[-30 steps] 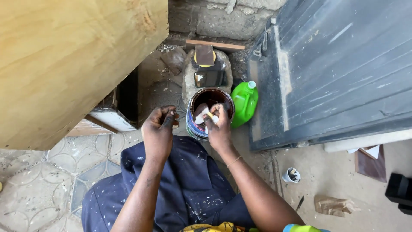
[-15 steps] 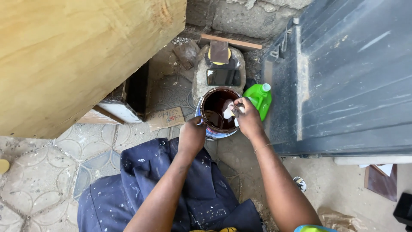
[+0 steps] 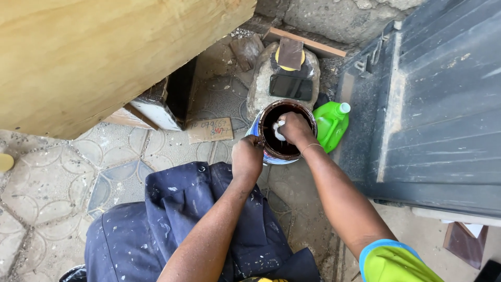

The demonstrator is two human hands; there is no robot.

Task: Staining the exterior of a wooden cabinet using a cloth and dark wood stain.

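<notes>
Fingers point(image 3: 286, 127) holding white rag point(image 3: 278, 130) inside paint can point(image 3: 271, 154), left hand point(image 3: 247, 155) gripping rim

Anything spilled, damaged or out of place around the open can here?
No spill shows. The odd item is a dark phone lying on a rough stone right behind the paint can. The left hand grips the rim; the right hand holds a white rag inside.

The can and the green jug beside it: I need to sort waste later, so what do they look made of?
The can looks like metal with a printed wrap, judging by its thin round rim, stained dark brown inside. The green jug looks like glossy moulded plastic with a white cap. Neither is certain from sight alone.
</notes>
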